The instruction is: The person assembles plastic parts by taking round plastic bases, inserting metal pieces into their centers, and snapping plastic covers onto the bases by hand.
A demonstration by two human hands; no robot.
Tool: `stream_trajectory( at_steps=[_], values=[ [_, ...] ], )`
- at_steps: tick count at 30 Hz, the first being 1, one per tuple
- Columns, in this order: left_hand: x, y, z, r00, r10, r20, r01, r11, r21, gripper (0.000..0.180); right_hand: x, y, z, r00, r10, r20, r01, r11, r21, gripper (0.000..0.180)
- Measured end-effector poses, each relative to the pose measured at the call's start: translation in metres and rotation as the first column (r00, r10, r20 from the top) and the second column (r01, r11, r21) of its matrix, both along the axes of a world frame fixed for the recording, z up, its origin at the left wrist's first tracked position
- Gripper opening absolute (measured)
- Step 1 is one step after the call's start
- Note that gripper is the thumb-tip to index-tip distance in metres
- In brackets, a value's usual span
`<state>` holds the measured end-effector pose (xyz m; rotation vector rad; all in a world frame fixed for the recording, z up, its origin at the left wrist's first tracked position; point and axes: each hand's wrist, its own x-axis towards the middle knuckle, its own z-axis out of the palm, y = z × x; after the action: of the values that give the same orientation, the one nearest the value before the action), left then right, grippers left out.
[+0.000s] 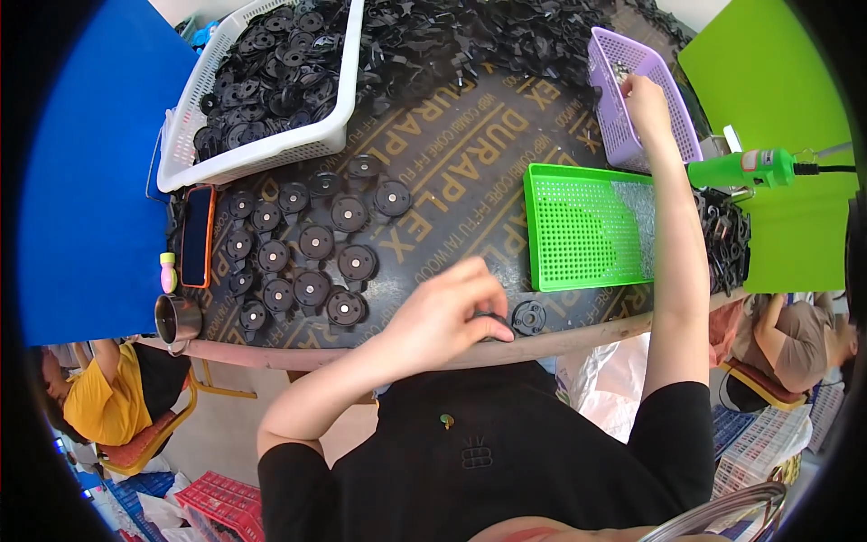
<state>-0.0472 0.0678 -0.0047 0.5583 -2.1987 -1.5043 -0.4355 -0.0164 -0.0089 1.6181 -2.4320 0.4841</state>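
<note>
Near the table's front edge, my left hand (449, 312) pinches a small black plastic part (494, 326) between thumb and fingers. Right beside it lies a round black plastic disc (529, 317) with holes. My right hand (647, 104) reaches into a purple basket (664, 77) at the far right. Its fingers point down and are drawn together over small light pieces (620, 72); whatever they pinch is too small to make out. Left of my left hand, several black wheel-shaped parts (312, 288) with shiny metal centres lie in loose rows.
A white basket (348, 81) heaped with black discs stands far left, and more black parts (488, 36) pile up at the back. A green tray (533, 226) and a green power tool (745, 169) sit right. A phone (196, 237) and metal cup (178, 322) line the left edge.
</note>
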Motion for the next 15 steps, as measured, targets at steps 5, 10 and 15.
stream_trajectory(
  at_steps=[5, 10, 15],
  values=[
    [0.01, -0.024, 0.019, 0.965, 0.261, -0.026, -0.186, 0.751, 0.633, 0.014, -0.006, -0.003, -0.002, 0.999, -0.043, -0.01, 0.043, 0.999, -0.011, 0.015],
    [0.006, -0.03, 0.005, 0.911, 0.357, -0.208, -0.066, 0.622, 0.78, 0.013, -0.017, -0.008, -0.011, 0.999, -0.016, 0.028, 0.014, 0.999, 0.05, 0.017],
    [-0.004, -0.031, 0.009, 0.935, 0.346, -0.08, -0.186, 0.67, 0.719, 0.018, -0.006, -0.007, -0.004, 0.998, -0.004, 0.063, 0.003, 1.0, 0.011, 0.021]
  ],
)
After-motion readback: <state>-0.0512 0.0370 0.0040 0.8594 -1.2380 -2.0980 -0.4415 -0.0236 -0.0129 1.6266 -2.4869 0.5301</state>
